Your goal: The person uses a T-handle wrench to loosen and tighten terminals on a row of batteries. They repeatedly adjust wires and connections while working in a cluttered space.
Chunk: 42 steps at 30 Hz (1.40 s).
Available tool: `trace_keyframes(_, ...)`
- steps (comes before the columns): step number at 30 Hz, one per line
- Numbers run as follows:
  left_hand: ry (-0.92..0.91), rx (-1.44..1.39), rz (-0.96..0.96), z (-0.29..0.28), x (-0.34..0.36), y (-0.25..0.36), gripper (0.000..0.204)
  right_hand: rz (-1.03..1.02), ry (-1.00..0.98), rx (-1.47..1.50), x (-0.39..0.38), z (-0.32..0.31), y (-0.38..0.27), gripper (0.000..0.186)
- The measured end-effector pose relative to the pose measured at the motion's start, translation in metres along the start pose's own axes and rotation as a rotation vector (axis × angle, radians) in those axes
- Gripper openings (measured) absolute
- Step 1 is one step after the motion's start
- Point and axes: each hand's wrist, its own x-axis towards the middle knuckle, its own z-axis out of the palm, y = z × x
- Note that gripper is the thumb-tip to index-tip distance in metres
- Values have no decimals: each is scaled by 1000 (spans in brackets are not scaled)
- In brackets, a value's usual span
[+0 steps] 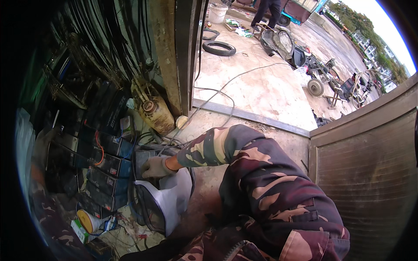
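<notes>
Two tyres (220,53), I counted over my feed, then one white bucket (217,15), one yellowed canister (160,117) and one pale grey shell (174,198)!

a light grey, smooth, curved shell (179,195) sits toward the left edge of the concrete floor (207,176), its dark hollow side turned left and bordered by a pale, bowed rim; what is inside is too dark to tell. further left, along that same floor edge, dark boxes (106,167) with small printed patches stand stacked in uneven, slightly slanting rows.
</notes>
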Motion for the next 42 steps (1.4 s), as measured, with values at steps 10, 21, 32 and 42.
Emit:
trace_keyframes(10, 184, -391, -131, 3, 12, -27, 27, -35, 77, -132, -7, -7, -22, 43)
trace_keyframes(21, 527, -1040, 159, 46, 10, -90, 14, -52, -120, -1, -17, -14, -40, 40)
trace_keyframes(32, 501, -1736, 186, 77, -45, -43, 30, -10, -79, -42, -28, -12, -31, 38)
trace_keyframes(42, 321, -963, 100, 86, -51, -72, 43, -140, -80, 13, -19, -11, -15, 36)
